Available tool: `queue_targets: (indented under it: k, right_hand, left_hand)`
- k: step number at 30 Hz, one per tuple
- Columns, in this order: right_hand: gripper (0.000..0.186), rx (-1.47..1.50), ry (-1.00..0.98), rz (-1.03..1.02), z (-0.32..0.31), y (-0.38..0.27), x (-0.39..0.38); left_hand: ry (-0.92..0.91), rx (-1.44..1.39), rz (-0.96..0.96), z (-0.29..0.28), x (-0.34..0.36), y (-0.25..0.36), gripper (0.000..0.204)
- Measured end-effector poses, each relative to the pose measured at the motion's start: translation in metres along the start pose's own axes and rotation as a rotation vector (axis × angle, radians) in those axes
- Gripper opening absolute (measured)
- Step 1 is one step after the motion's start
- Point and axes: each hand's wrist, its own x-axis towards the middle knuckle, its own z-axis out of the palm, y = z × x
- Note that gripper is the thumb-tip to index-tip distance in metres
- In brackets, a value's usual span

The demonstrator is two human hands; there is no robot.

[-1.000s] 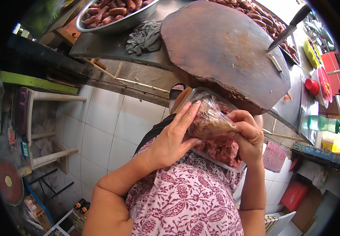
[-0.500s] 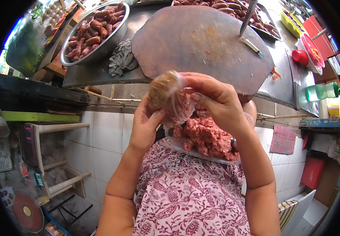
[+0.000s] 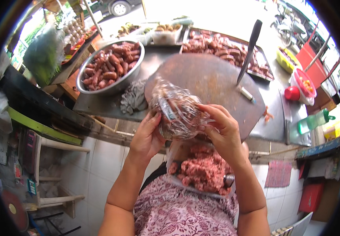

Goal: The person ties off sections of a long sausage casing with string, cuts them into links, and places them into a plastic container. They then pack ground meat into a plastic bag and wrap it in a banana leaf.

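In front of me, over the near edge of the round chopping board [image 3: 213, 78], a crinkled clear plastic bag [image 3: 177, 114] is held up between both hands. Something brownish and reddish shows through it, but I cannot make out what. My left hand [image 3: 145, 135] grips the bag's left side, thumb toward me. At its right edge, my right hand [image 3: 225, 135] pinches the plastic between thumb and fingers. Below, on my lap, raw minced meat [image 3: 203, 169] lies in a clear plastic container [image 3: 172, 155]. A shiny metal piece [image 3: 229, 179] sits at the meat's right side.
A metal basin [image 3: 79, 84] of sausages stands at the left, beside a grey cloth [image 3: 134, 96]. Behind the board is a tray [image 3: 270, 77] of sausages. A knife [image 3: 250, 51] stands upright near a small syringe-like tube [image 3: 247, 94]. A green bottle [image 3: 313, 122] lies right.
My view has tilted up, showing more of the table and the street beyond. The bag has turned in my hands; its brown bulge no longer shows at the upper left, and crinkled plastic faces me.
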Motion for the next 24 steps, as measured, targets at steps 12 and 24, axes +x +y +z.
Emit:
queue_targets:
  k: [12, 24]
  right_hand:
    - [0.026, -0.37, 0.266, -0.008, -0.032, 0.062, 0.04]
    - [0.018, -0.023, 0.352, -0.11, -0.037, 0.051, 0.052]
  left_hand:
    - [-0.043, 1.644, 0.574, 0.003, 0.07, -0.016, 0.055]
    - [0.046, 1.551, 0.8, 0.004, 0.122, -0.017, 0.014]
